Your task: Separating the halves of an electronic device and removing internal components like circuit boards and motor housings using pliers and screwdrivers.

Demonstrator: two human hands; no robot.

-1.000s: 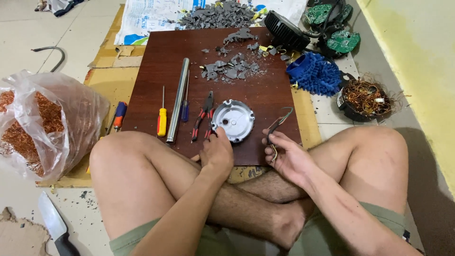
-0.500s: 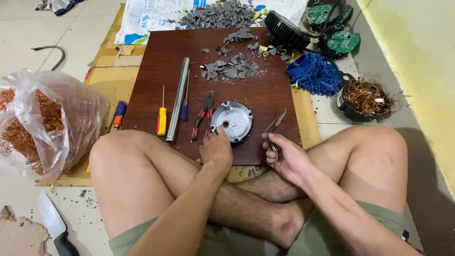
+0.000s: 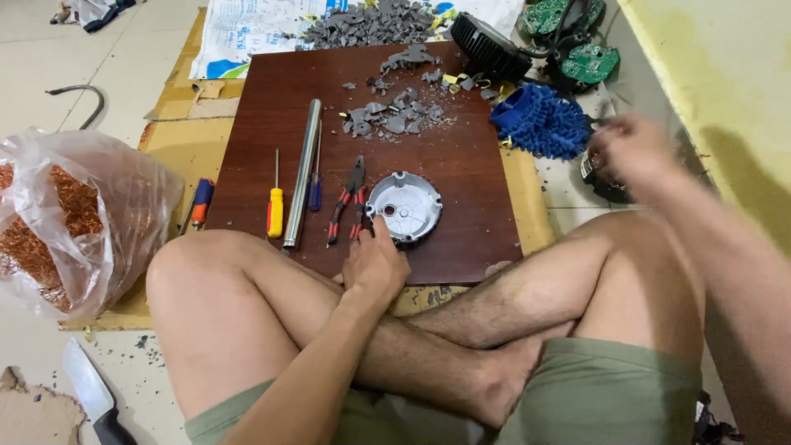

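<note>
Far over on the left, a clear plastic bag (image 3: 78, 218) bulges with copper wire, and a knife blade (image 3: 86, 387) lies on the floor below it. Moving in, a blue-and-orange screwdriver (image 3: 200, 200) sits just off the dark wooden board (image 3: 470, 198). On the board, a yellow-handled screwdriver (image 3: 275, 208), a long metal tube (image 3: 301, 171), a small blue screwdriver (image 3: 315, 188) and red-handled pliers (image 3: 349, 202) line up side by side. Left hand (image 3: 375, 262) rests at the board's near edge, fingers curled loosely, fingertips touching the rim of the round grey metal cover (image 3: 404, 207), which lies flat beside the pliers. Grey broken chips (image 3: 387, 115) litter the board beyond. Further right, a blue mop-like mitt (image 3: 540, 122), then the right hand (image 3: 630, 152), blurred, above the floor; whether it grips anything I cannot tell
</note>
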